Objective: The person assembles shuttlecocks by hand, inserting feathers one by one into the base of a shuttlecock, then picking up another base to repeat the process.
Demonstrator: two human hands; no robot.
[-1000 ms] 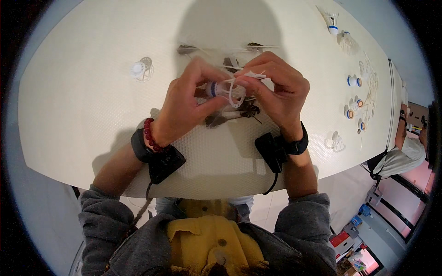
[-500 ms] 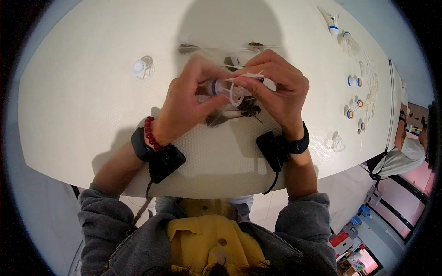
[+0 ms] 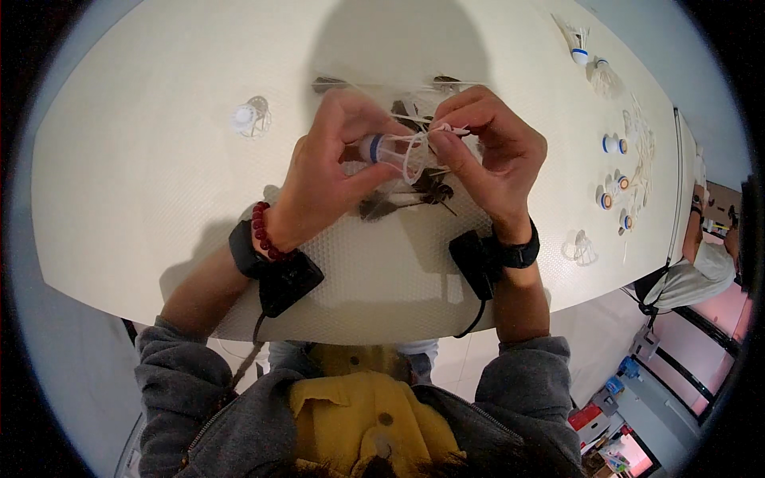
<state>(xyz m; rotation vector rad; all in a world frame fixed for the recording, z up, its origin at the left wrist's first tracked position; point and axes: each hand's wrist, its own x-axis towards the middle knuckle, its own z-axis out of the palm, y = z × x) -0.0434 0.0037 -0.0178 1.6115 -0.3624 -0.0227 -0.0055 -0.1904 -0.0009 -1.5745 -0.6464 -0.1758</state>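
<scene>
My left hand [image 3: 319, 175] is closed around the base of a shuttlecock [image 3: 389, 150], which lies sideways with its blue band to the left and its open white ribbed skirt to the right. At the skirt's rim, my right hand [image 3: 506, 163] pinches a thin whitish piece [image 3: 452, 130] with a dark tip, probably a feather, between thumb and forefinger. Dark feathers [image 3: 434, 190] lie on the table below and beyond both hands. Part of the shuttlecock's base is hidden by my left fingers.
A white skirt piece [image 3: 244, 119] sits at the left and another [image 3: 582, 247] at the right. Two shuttlecocks [image 3: 579, 52] lie far right. Several cork bases [image 3: 606, 201] are beside a heap of thin white shafts [image 3: 642, 171]. Another person [image 3: 701, 275] is beyond the table's right edge.
My right hand has moved slightly to the right, away from the left, still pinching the thin piece. The shuttlecock's skirt shows more plainly now, and my left hand has barely shifted.
</scene>
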